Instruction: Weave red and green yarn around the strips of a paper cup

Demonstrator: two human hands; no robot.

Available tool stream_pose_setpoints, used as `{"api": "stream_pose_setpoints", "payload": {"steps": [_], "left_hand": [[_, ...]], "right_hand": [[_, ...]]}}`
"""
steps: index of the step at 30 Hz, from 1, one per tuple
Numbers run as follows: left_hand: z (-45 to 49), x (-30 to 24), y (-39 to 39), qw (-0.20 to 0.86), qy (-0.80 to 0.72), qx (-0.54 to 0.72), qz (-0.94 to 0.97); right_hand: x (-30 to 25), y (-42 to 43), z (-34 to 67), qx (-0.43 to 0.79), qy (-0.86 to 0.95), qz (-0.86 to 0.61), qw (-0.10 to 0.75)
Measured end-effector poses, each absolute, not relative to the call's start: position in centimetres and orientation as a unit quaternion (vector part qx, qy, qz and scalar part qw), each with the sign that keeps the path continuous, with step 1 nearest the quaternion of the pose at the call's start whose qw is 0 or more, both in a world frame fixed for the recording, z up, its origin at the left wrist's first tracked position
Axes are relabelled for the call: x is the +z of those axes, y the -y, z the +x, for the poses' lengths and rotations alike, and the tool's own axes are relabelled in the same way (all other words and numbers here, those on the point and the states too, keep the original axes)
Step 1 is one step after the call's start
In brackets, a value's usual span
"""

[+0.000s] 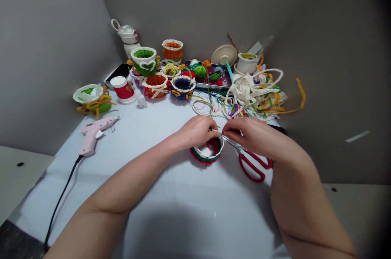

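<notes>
Two narrow pinches: left hand (194, 132) and right hand (253, 137) hold a thin white strip (215, 130) above a red-and-green basket (207, 152) on the table (152, 194). Several lace-rimmed baskets (172, 50) stand behind (this rim already looks largely white).

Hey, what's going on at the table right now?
Left hand, right hand pinching a white strip at the rim of a red-and-green woven basket. Red-handled scissors beside it, under the right hand.
</notes>
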State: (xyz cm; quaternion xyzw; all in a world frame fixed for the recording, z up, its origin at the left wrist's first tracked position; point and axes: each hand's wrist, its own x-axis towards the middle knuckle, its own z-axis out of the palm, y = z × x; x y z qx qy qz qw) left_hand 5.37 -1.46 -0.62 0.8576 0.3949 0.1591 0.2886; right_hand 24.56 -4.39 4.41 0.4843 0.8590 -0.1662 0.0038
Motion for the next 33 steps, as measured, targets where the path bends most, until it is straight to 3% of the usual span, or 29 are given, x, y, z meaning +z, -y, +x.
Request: {"api": "stream_pose_setpoints", "payload": {"steps": [8, 13, 21, 33], "left_hand": [[5.3, -0.8, 1.5, 0.252, -0.397, 0.148, 0.870], [5.3, -0.6, 1.5, 0.281, -0.392, 0.152, 0.863], [5.4, -0.5, 1.6, 0.292, -0.400, 0.151, 0.855], [4.8, -0.3, 1.4, 0.231, -0.388, 0.121, 0.884]], "right_hand": [[3.9, 4.9, 23.0, -0.149, -0.865, 0.479, 0.011], [3.9, 4.9, 24.5, -0.186, -0.894, 0.408, -0.001], [4.4, 4.8, 26.3, -0.203, -0.888, 0.413, -0.002], [2.8, 3.4, 24.7, -0.181, -0.847, 0.477, 0.151]]}}
